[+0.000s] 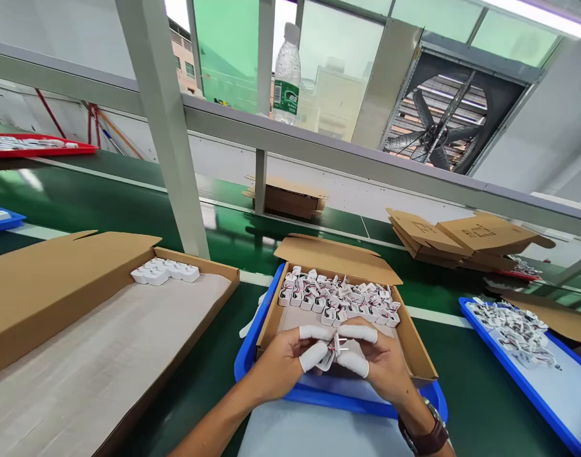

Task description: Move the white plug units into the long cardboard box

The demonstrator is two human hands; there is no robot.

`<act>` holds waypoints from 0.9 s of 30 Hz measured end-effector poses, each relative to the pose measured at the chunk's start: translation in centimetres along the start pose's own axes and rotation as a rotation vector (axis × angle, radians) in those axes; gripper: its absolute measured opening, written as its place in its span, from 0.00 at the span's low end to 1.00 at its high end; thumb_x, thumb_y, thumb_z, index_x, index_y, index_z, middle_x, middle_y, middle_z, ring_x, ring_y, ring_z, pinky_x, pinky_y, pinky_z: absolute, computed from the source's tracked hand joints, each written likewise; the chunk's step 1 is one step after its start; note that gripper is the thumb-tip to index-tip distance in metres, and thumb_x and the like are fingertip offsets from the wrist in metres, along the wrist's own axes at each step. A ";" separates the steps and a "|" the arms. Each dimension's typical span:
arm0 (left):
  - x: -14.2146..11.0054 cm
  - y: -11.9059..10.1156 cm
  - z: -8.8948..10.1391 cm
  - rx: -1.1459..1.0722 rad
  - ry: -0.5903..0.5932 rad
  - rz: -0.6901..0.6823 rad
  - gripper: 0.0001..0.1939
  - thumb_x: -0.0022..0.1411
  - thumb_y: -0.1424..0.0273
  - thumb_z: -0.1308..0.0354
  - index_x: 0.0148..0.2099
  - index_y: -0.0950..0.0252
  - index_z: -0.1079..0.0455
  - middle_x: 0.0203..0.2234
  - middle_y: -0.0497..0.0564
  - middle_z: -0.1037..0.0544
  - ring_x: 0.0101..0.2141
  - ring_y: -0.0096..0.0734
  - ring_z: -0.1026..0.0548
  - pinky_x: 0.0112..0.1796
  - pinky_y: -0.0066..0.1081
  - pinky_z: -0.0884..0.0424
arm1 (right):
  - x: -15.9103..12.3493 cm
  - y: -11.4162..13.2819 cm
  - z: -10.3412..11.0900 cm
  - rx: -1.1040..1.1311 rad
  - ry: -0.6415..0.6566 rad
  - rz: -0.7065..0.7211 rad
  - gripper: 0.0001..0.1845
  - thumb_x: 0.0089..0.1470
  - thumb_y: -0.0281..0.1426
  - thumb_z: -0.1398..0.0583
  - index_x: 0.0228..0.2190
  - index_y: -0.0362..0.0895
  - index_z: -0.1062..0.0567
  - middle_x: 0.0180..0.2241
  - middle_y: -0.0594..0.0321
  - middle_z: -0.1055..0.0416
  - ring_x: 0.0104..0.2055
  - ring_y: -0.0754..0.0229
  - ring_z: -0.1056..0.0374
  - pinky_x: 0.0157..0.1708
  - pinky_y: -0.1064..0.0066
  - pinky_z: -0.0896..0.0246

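Both my hands meet over the near edge of an open cardboard box (421,355) and pinch one small white plug part (334,348) with metal prongs and thin wires. My left hand (283,362) grips it from the left, my right hand (383,360) from the right. White finger cots cover my thumbs and forefingers. The box holds several more white plug parts (340,296) with red and black wires, packed at its far end. It rests in a blue tray (246,355).
A large open cardboard box (104,343) at left holds several white parts (165,271) in its far corner. Another blue tray (533,381) with loose parts lies at right. Flat cardboard stacks (461,238) sit beyond. A grey post (166,127) stands ahead, a water bottle (287,73) on the rail.
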State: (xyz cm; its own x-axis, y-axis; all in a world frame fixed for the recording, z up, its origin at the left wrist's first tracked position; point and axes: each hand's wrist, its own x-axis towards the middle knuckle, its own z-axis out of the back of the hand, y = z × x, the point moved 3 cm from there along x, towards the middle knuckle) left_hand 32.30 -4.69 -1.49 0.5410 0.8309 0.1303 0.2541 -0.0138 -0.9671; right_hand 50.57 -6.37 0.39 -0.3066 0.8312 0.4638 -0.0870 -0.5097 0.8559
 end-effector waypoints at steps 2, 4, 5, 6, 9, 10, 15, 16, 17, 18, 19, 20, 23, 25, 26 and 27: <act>0.0 0.3 0.0 0.022 -0.040 -0.046 0.13 0.62 0.67 0.35 0.48 0.64 0.21 0.38 0.52 0.17 0.36 0.32 0.21 0.40 0.29 0.22 | -0.4 -0.1 0.0 -0.027 -0.035 0.053 0.15 0.57 0.28 0.32 0.45 0.55 0.21 0.40 0.62 0.26 0.43 0.58 0.28 0.45 0.63 0.29; 0.0 0.5 0.0 0.046 -0.077 -0.104 0.12 0.62 0.69 0.36 0.48 0.63 0.21 0.40 0.52 0.17 0.39 0.33 0.20 0.44 0.30 0.22 | -0.9 0.0 -0.2 -0.084 -0.074 0.103 0.16 0.57 0.25 0.33 0.45 0.54 0.22 0.41 0.62 0.26 0.44 0.58 0.28 0.45 0.63 0.30; 0.0 0.5 0.0 0.057 -0.101 -0.132 0.11 0.62 0.70 0.37 0.47 0.63 0.21 0.41 0.52 0.18 0.40 0.33 0.20 0.46 0.30 0.22 | -1.1 0.0 -0.3 -0.113 -0.091 0.128 0.17 0.57 0.23 0.33 0.45 0.54 0.23 0.42 0.61 0.26 0.44 0.57 0.28 0.46 0.63 0.30; 0.0 0.5 0.0 0.069 -0.129 -0.158 0.10 0.62 0.71 0.37 0.46 0.63 0.21 0.43 0.53 0.18 0.41 0.33 0.20 0.46 0.30 0.22 | -1.3 0.1 -0.6 -0.142 -0.106 0.152 0.18 0.57 0.22 0.34 0.45 0.53 0.24 0.43 0.60 0.26 0.45 0.57 0.27 0.45 0.62 0.30; 0.0 0.7 0.1 0.125 -0.218 -0.213 0.09 0.61 0.73 0.37 0.44 0.62 0.20 0.46 0.53 0.18 0.42 0.34 0.19 0.46 0.29 0.22 | -1.8 0.7 -1.3 -0.248 -0.147 0.246 0.21 0.55 0.19 0.34 0.47 0.50 0.26 0.42 0.58 0.25 0.43 0.56 0.27 0.40 0.63 0.29; 0.0 0.9 0.1 0.142 -0.240 -0.226 0.09 0.61 0.73 0.37 0.44 0.62 0.20 0.46 0.54 0.18 0.43 0.34 0.19 0.46 0.29 0.22 | -1.9 0.8 -1.6 -0.295 -0.155 0.283 0.22 0.55 0.18 0.33 0.48 0.49 0.26 0.40 0.57 0.25 0.41 0.55 0.28 0.38 0.63 0.29; 0.0 2.6 0.3 0.118 -0.324 -0.248 0.08 0.62 0.71 0.36 0.45 0.62 0.20 0.45 0.54 0.17 0.42 0.35 0.18 0.44 0.28 0.21 | -2.4 0.9 -2.2 -0.492 -0.087 0.371 0.25 0.54 0.17 0.34 0.51 0.44 0.30 0.39 0.53 0.25 0.40 0.52 0.30 0.37 0.59 0.30; 0.0 2.9 0.4 0.102 -0.337 -0.236 0.08 0.62 0.71 0.36 0.45 0.62 0.20 0.45 0.54 0.17 0.41 0.35 0.18 0.44 0.28 0.21 | -2.4 0.8 -2.2 -0.507 -0.068 0.365 0.26 0.54 0.17 0.34 0.52 0.44 0.30 0.40 0.52 0.25 0.41 0.52 0.30 0.38 0.59 0.29; -0.1 3.1 0.4 0.088 -0.348 -0.221 0.08 0.62 0.71 0.36 0.45 0.62 0.20 0.44 0.54 0.17 0.40 0.35 0.18 0.43 0.28 0.20 | -2.5 0.7 -2.2 -0.509 -0.056 0.358 0.26 0.54 0.16 0.34 0.52 0.44 0.30 0.41 0.52 0.25 0.41 0.52 0.30 0.38 0.59 0.29; -0.1 3.2 0.3 0.081 -0.353 -0.205 0.08 0.61 0.71 0.35 0.44 0.63 0.20 0.44 0.55 0.17 0.40 0.35 0.18 0.42 0.28 0.20 | -2.6 0.7 -2.2 -0.500 -0.054 0.348 0.26 0.54 0.17 0.34 0.51 0.44 0.30 0.40 0.52 0.25 0.41 0.52 0.30 0.38 0.59 0.29; -0.1 3.2 0.2 0.082 -0.353 -0.196 0.08 0.61 0.72 0.35 0.43 0.63 0.20 0.44 0.55 0.17 0.39 0.35 0.18 0.41 0.27 0.20 | -2.7 0.6 -2.2 -0.480 -0.063 0.331 0.24 0.54 0.17 0.34 0.50 0.45 0.30 0.40 0.53 0.25 0.40 0.53 0.30 0.38 0.60 0.30; -0.1 3.0 0.1 0.090 -0.350 -0.196 0.07 0.60 0.72 0.34 0.42 0.63 0.20 0.43 0.55 0.17 0.39 0.35 0.18 0.39 0.27 0.20 | -2.7 0.6 -2.2 -0.450 -0.083 0.311 0.22 0.55 0.18 0.34 0.49 0.46 0.29 0.39 0.55 0.25 0.40 0.54 0.30 0.37 0.61 0.30; -0.1 2.4 -0.3 0.132 -0.347 -0.220 0.07 0.57 0.74 0.34 0.40 0.64 0.20 0.41 0.55 0.16 0.37 0.35 0.18 0.37 0.27 0.20 | -2.7 0.4 -2.1 -0.361 -0.167 0.199 0.16 0.58 0.19 0.36 0.45 0.47 0.27 0.37 0.58 0.25 0.39 0.56 0.29 0.36 0.65 0.30; -0.2 2.1 -0.4 0.148 -0.363 -0.237 0.07 0.58 0.75 0.34 0.41 0.63 0.20 0.41 0.54 0.16 0.37 0.35 0.18 0.36 0.27 0.20 | -2.7 0.2 -2.0 -0.318 -0.206 0.123 0.14 0.60 0.20 0.39 0.45 0.47 0.26 0.37 0.59 0.26 0.39 0.57 0.28 0.37 0.66 0.30; -0.2 2.1 -0.4 0.158 -0.373 -0.247 0.07 0.59 0.75 0.35 0.41 0.63 0.20 0.41 0.54 0.16 0.37 0.35 0.17 0.37 0.28 0.19 | -2.6 0.0 -2.0 -0.296 -0.214 0.091 0.13 0.61 0.21 0.39 0.45 0.48 0.26 0.38 0.60 0.26 0.39 0.58 0.28 0.38 0.67 0.30; -0.2 2.0 -0.3 0.177 -0.380 -0.260 0.08 0.59 0.75 0.35 0.42 0.63 0.20 0.42 0.54 0.16 0.38 0.35 0.17 0.37 0.28 0.19 | -2.6 -0.2 -2.0 -0.273 -0.216 0.063 0.13 0.61 0.22 0.40 0.45 0.48 0.26 0.38 0.60 0.26 0.39 0.58 0.29 0.38 0.67 0.30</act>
State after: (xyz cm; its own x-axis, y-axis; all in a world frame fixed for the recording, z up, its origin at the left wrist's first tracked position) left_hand 32.97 -5.11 -3.43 0.1385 0.9388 0.3155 0.1845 0.2885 -0.9395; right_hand 49.50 -8.87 -1.40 -0.1140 0.8090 0.5766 -0.3338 -0.5778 0.7448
